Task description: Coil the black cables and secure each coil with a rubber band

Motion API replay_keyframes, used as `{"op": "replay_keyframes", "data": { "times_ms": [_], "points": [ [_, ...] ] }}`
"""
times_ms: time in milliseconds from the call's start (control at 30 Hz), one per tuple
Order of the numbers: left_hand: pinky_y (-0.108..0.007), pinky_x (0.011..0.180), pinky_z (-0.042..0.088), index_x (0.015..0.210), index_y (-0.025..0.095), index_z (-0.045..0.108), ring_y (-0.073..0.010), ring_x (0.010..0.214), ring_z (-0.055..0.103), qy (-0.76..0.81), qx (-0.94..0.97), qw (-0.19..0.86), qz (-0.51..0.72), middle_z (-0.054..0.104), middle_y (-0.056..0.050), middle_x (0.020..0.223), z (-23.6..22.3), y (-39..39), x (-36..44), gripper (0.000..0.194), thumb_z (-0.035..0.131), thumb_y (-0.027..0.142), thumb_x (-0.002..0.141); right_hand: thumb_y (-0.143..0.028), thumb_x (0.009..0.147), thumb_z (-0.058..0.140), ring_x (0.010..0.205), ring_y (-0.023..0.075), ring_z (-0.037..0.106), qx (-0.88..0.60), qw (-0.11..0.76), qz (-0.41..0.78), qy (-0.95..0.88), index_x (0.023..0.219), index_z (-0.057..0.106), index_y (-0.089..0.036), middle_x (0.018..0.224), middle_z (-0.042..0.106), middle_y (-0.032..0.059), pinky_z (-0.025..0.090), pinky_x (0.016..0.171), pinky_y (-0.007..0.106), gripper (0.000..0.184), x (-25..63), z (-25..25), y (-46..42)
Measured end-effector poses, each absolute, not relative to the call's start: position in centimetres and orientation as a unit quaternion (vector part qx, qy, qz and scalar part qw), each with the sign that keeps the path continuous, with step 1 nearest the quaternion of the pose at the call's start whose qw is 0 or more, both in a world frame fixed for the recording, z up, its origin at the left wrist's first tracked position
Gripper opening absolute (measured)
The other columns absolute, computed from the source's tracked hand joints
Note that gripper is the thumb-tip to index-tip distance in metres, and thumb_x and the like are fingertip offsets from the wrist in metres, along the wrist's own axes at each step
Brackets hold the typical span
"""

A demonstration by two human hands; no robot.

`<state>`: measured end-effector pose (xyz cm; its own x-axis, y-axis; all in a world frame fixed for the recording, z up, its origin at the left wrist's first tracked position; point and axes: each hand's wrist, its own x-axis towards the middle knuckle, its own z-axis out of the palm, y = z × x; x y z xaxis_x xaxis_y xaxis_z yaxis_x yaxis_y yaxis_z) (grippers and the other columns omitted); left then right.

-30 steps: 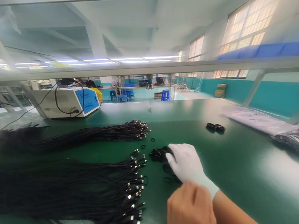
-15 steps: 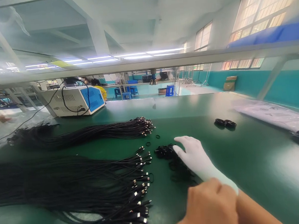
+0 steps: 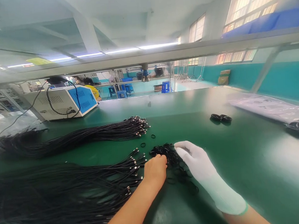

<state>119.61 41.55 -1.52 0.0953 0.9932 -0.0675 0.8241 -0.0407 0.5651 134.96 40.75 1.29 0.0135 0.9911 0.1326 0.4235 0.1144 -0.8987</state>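
A small heap of black elastic bands (image 3: 167, 151) lies on the green table (image 3: 243, 160) in front of me. My left hand (image 3: 155, 167), bare, has its fingers curled down into the heap's left edge, and the fingertips are hidden among the bands. My right hand (image 3: 195, 158), in a white glove, rests on the heap's right side with its fingers stretched out towards the left hand. Just left of the hands lies a large bundle of black cables (image 3: 68, 191) with metal plug ends.
A second cable bundle (image 3: 90, 134) lies further back. Loose bands (image 3: 143, 144) sit between the bundles. Two black coils (image 3: 220, 117) lie at right, clear plastic bags (image 3: 271, 108) at the far right, and a white and blue machine (image 3: 68, 101) at back left.
My left hand has moved forward from near the right wrist up to the heap of bands. The gloved right hand has stayed on the heap. The view has shifted slightly.
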Motion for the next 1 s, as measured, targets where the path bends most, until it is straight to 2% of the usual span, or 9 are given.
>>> {"op": "replay_keyframes", "data": {
  "times_ms": [133, 233, 300, 367, 533, 633, 767, 867, 1000],
  "points": [
    [-0.028, 0.065, 0.046, 0.076, 0.017, 0.055, -0.0164, 0.068, 0.062, 0.623, 0.647, 0.357, 0.257, 0.062, -0.003, 0.072, -1.2, 41.0, 117.9, 0.010, 0.047, 0.022, 0.079, -0.033, 0.083, 0.043, 0.072, 0.0179, 0.058, -0.575, 0.412, 0.377, -0.598, 0.088, 0.060, -0.023, 0.076, 0.063, -0.0010, 0.043, 0.067, 0.029, 0.021, 134.8, 0.9, 40.1],
    [-0.024, 0.058, 0.048, 0.078, 0.016, 0.051, -0.0125, 0.059, 0.061, 0.592, 0.598, 0.444, 0.307, 0.063, -0.003, 0.071, -1.1, 40.1, 117.3, 0.013, 0.043, 0.026, 0.079, -0.035, 0.082, 0.045, 0.075, 0.0176, 0.057, -0.564, 0.425, 0.392, -0.589, 0.094, 0.060, -0.022, 0.084, 0.063, 0.0009, 0.045, 0.070, 0.029, 0.023, 133.8, -0.1, 39.7],
    [-0.023, 0.058, 0.047, 0.076, 0.015, 0.052, -0.0112, 0.056, 0.059, 0.557, 0.542, 0.516, 0.360, 0.063, -0.003, 0.069, -1.4, 39.6, 117.3, 0.012, 0.049, 0.026, 0.075, -0.034, 0.078, 0.049, 0.072, 0.0167, 0.057, -0.551, 0.428, 0.402, -0.593, 0.102, 0.058, -0.022, 0.089, 0.063, 0.0019, 0.046, 0.068, 0.028, 0.029, 133.1, -0.8, 39.5],
    [-0.022, 0.055, 0.044, 0.072, 0.014, 0.054, -0.0109, 0.053, 0.057, 0.529, 0.485, 0.568, 0.404, 0.062, -0.002, 0.064, -1.7, 39.4, 117.4, 0.013, 0.057, 0.026, 0.068, -0.032, 0.076, 0.050, 0.065, 0.0155, 0.056, -0.542, 0.413, 0.414, -0.604, 0.099, 0.059, -0.021, 0.083, 0.062, 0.0013, 0.046, 0.062, 0.026, 0.027, 132.6, -1.4, 39.5],
    [-0.019, 0.049, 0.038, 0.071, 0.014, 0.058, -0.0079, 0.049, 0.051, 0.540, 0.413, 0.562, 0.470, 0.061, -0.001, 0.061, -2.0, 39.8, 116.3, 0.011, 0.060, 0.025, 0.069, -0.021, 0.076, 0.042, 0.056, 0.0138, 0.048, -0.559, 0.328, 0.362, -0.670, 0.067, 0.053, -0.021, 0.059, 0.052, -0.0034, 0.038, 0.053, 0.024, 0.014, 132.4, -1.8, 39.5],
    [-0.019, 0.050, 0.037, 0.073, 0.013, 0.060, -0.0069, 0.049, 0.048, 0.502, 0.395, 0.614, 0.464, 0.061, -0.002, 0.062, -1.8, 39.9, 115.6, 0.012, 0.060, 0.024, 0.071, -0.015, 0.072, 0.044, 0.067, 0.0154, 0.052, -0.541, 0.283, 0.312, -0.728, 0.070, 0.056, -0.022, 0.072, 0.056, -0.0020, 0.040, 0.062, 0.026, 0.014, 132.5, -2.2, 39.3],
    [-0.020, 0.053, 0.039, 0.075, 0.012, 0.061, -0.0084, 0.052, 0.051, 0.483, 0.405, 0.639, 0.440, 0.063, -0.004, 0.066, -1.7, 39.6, 115.8, 0.012, 0.058, 0.023, 0.073, -0.021, 0.079, 0.046, 0.072, 0.0147, 0.053, -0.530, 0.352, 0.297, -0.713, 0.092, 0.058, -0.024, 0.097, 0.056, 0.0008, 0.043, 0.069, 0.028, 0.018, 132.3, -2.5, 38.8],
    [-0.023, 0.056, 0.042, 0.075, 0.012, 0.061, -0.0111, 0.055, 0.055, 0.496, 0.446, 0.617, 0.417, 0.064, -0.005, 0.068, -1.7, 39.4, 116.4, 0.013, 0.056, 0.024, 0.075, -0.025, 0.083, 0.044, 0.074, 0.0150, 0.053, -0.518, 0.397, 0.300, -0.695, 0.084, 0.059, -0.024, 0.090, 0.057, 0.0007, 0.042, 0.067, 0.026, 0.015, 132.1, -2.2, 38.6],
    [-0.025, 0.061, 0.046, 0.070, 0.014, 0.062, -0.0152, 0.062, 0.060, 0.526, 0.558, 0.535, 0.355, 0.063, -0.003, 0.067, -1.6, 38.9, 117.1, 0.014, 0.052, 0.023, 0.076, -0.023, 0.080, 0.044, 0.069, 0.0145, 0.053, -0.528, 0.383, 0.415, -0.634, 0.070, 0.058, -0.022, 0.074, 0.057, -0.0006, 0.041, 0.062, 0.024, 0.017, 132.0, -2.0, 38.8]
  ]
}}
